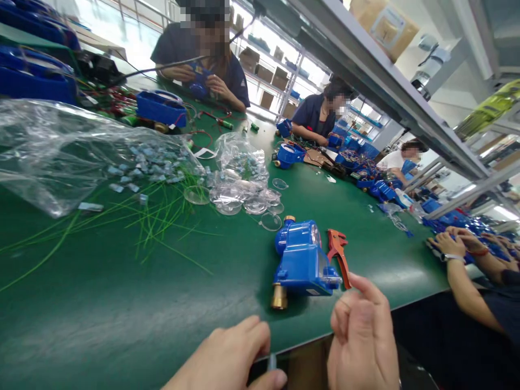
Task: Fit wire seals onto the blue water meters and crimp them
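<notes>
A blue water meter [303,265] with brass pipe ends lies on the green bench in front of me. Just right of it is an orange-handled hand tool [336,246], like a wire stripper. My left hand [231,352] is at the bench's front edge, its thumb and fingers closed on a small light-blue piece [272,362]. My right hand [363,336] is raised beside the meter with thumb and fingers curled together; whatever they hold, if anything, is hidden. Its index fingertip overlaps the tool's lower handle in view, and I cannot tell whether they touch.
Green wires [154,216], small light-blue pieces [156,165] on a plastic bag [52,157], and clear round covers [244,197] cover the left and middle. More blue meters [288,154] stand farther back. Co-workers sit opposite; another person's hands [455,244] work at right. A shelf [398,81] hangs overhead.
</notes>
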### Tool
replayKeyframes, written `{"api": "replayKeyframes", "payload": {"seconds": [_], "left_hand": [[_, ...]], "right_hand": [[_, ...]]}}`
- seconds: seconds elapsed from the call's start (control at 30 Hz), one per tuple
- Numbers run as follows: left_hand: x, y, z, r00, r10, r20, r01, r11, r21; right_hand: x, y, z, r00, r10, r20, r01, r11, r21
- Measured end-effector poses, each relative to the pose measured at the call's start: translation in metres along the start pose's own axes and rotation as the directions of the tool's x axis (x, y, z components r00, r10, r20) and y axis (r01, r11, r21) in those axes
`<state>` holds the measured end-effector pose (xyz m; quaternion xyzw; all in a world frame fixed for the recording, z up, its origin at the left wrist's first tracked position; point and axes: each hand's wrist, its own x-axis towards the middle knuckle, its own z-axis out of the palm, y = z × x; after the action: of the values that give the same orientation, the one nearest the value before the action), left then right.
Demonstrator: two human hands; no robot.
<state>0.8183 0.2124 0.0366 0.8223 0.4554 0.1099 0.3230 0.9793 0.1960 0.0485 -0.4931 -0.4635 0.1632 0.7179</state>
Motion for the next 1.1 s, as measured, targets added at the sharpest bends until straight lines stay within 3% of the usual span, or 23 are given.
{"api": "replayKeyframes", "payload": {"seconds": [0.1, 0.17, 0.3, 0.5, 0.73, 1.1], "left_hand": [[0.019, -0.011, -0.023, 0.990, 0.100, -0.101, -0.101, 0.995, -0.007], [0.041, -0.020, -0.032, 0.970, 0.121, -0.210, -0.128, 0.991, -0.022], [0.074, -0.039, -0.024, 0.935, 0.126, -0.330, -0.187, 0.970, -0.159], [0.069, -0.053, -0.012, 0.901, 0.302, -0.312, -0.373, 0.906, -0.201], [0.069, -0.059, -0.019, 0.884, 0.327, -0.334, -0.405, 0.893, -0.196], [0.072, -0.058, -0.017, 0.878, 0.346, -0.331, -0.414, 0.895, -0.163]], "right_hand": [[0.002, -0.002, -0.008, 0.984, 0.015, 0.179, 0.065, 0.898, -0.435], [0.007, -0.002, -0.009, 0.954, -0.018, 0.299, 0.197, 0.790, -0.580], [0.020, 0.000, -0.003, 0.898, -0.164, 0.407, 0.411, 0.644, -0.645], [0.023, 0.007, 0.015, 0.844, -0.274, 0.461, 0.536, 0.452, -0.713], [0.022, 0.013, 0.024, 0.828, -0.281, 0.486, 0.561, 0.390, -0.730], [0.023, 0.011, 0.023, 0.817, -0.269, 0.510, 0.576, 0.384, -0.721]]}}
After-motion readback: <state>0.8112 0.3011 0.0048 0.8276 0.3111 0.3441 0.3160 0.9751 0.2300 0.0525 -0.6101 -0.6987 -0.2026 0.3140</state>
